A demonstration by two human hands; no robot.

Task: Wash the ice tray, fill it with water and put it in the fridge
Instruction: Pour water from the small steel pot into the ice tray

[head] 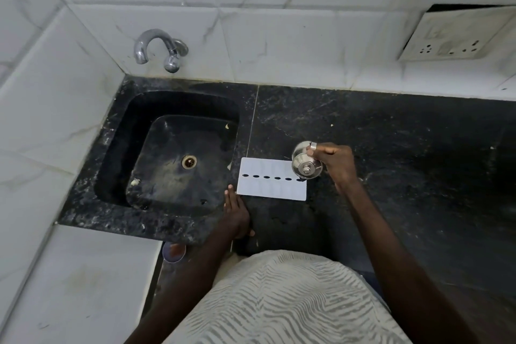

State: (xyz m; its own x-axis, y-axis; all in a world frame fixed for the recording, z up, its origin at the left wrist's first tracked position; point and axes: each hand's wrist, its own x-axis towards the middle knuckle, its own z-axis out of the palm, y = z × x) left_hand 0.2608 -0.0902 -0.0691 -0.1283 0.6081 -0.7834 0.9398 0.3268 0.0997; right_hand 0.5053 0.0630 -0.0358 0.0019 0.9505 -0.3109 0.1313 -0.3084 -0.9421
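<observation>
Right hand (333, 160) grips a shiny steel cup (305, 160) over the flat white ice tray (272, 179); left hand (236, 212) flat, open.

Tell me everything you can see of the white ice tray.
The white ice tray is a flat rectangle, plastic by its look, lying on the black counter just right of the sink. A row of dark oval openings runs along its middle. The left hand is at its near-left corner; the right hand tilts a steel cup over its right end.
</observation>
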